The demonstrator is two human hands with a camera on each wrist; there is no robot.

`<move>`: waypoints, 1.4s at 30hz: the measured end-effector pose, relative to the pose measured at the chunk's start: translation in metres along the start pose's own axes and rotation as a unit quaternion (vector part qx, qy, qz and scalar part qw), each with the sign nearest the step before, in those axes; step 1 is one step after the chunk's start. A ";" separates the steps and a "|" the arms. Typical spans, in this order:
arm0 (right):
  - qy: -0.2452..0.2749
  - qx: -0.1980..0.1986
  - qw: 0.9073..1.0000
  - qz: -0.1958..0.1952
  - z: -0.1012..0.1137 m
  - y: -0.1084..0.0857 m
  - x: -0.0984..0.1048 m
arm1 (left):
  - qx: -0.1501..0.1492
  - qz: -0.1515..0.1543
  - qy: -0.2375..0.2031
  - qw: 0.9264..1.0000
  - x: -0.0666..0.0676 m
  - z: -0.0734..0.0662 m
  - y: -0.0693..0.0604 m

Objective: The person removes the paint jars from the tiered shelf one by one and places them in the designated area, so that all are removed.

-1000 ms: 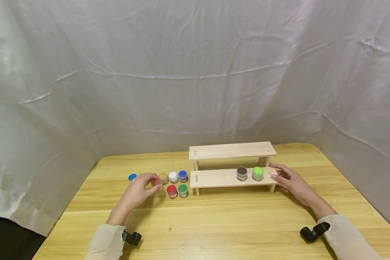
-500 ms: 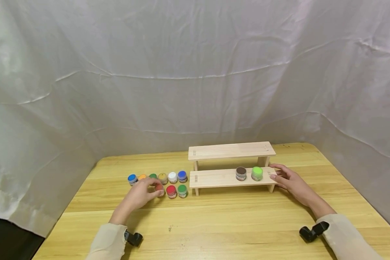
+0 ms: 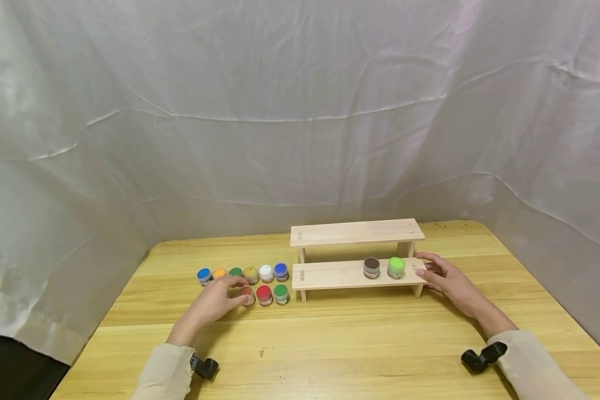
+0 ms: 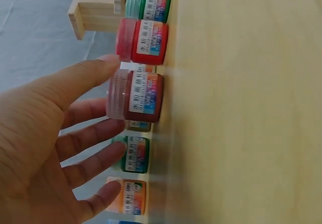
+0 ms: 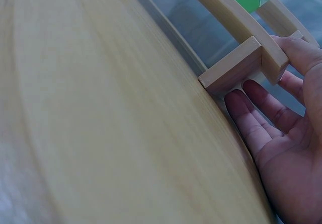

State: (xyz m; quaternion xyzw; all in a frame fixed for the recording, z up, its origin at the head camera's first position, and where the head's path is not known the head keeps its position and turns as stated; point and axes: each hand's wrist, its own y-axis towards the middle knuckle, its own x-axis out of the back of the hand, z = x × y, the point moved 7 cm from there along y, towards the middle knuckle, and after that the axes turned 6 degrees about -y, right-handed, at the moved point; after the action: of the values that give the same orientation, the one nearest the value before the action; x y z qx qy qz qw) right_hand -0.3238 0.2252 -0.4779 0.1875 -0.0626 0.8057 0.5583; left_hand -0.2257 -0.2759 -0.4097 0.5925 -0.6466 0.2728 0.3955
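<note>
My left hand is around a reddish-brown paint jar that stands on the table. In the left wrist view its thumb and fingers are spread, and the thumb tip is off this jar's side, near its lid. Right of that jar stand a red paint jar and a green one. My right hand grips the right end of the two-step wooden shelf, thumb on the lower board and fingers around its end. A brown paint jar and a light green one stand on that board.
Behind the left hand runs a row of jars: blue, orange, dark green, ochre, white and violet-blue. The upper board rises behind the lower one. A grey cloth hangs behind the table.
The left hand has brought the reddish-brown jar down and right, to the table beside the red jar, and its fingers have loosened. The right hand stays at the shelf.
</note>
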 end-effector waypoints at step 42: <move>-0.023 0.004 1.000 -0.004 0.003 -0.001 0.001 | -0.207 0.019 0.026 0.978 -0.033 -0.154 0.033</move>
State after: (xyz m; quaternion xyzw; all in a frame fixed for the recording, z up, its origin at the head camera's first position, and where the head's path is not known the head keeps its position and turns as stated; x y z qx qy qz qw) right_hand -0.3225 0.2253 -0.4746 0.2081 -0.0714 0.7992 0.5594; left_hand -0.2295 -0.1266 -0.3506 0.4781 -0.6895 0.1561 0.5213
